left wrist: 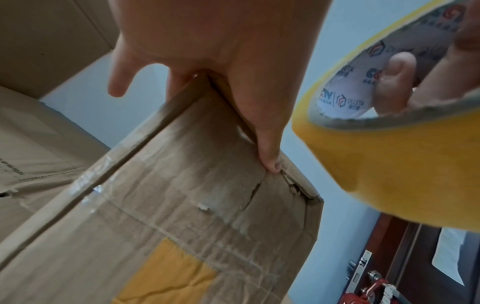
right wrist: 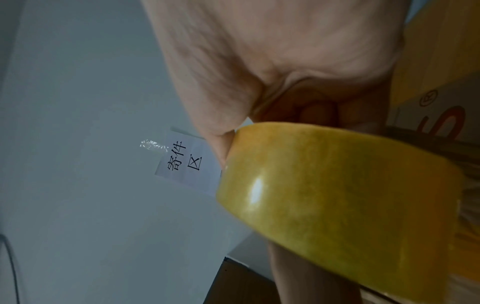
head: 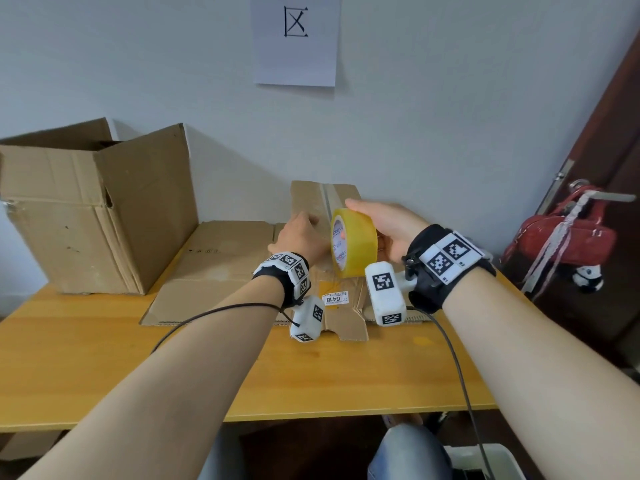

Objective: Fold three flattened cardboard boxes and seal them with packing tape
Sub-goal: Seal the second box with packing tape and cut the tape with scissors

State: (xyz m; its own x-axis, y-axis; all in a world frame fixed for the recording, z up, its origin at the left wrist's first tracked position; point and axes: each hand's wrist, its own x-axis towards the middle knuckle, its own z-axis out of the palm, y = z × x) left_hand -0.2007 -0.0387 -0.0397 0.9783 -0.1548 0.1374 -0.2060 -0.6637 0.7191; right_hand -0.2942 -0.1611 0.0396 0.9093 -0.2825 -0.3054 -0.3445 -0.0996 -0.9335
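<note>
R hand (head: 388, 230) grips tape roll (head: 354, 247) w/ fingers thru core, above table (head: 104, 341).
L hand (head: 299, 233) grips top edge of small box (head: 325, 202), thumb along it; 1 big box (head: 97, 209) stands far left.

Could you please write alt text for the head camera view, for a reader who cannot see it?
The right hand holds a yellow tape roll beside a small cardboard box that the left hand steadies on a wooden table. A larger open box stands left.

Parcel-sending corner of a small office or shop, paper sign (head: 295, 39) reading 寄件区 taped to the wall, used cardboard boxes (head: 93, 209) on a wooden surface (head: 86, 358), handbag (head: 568, 237) on the door handle.
</note>
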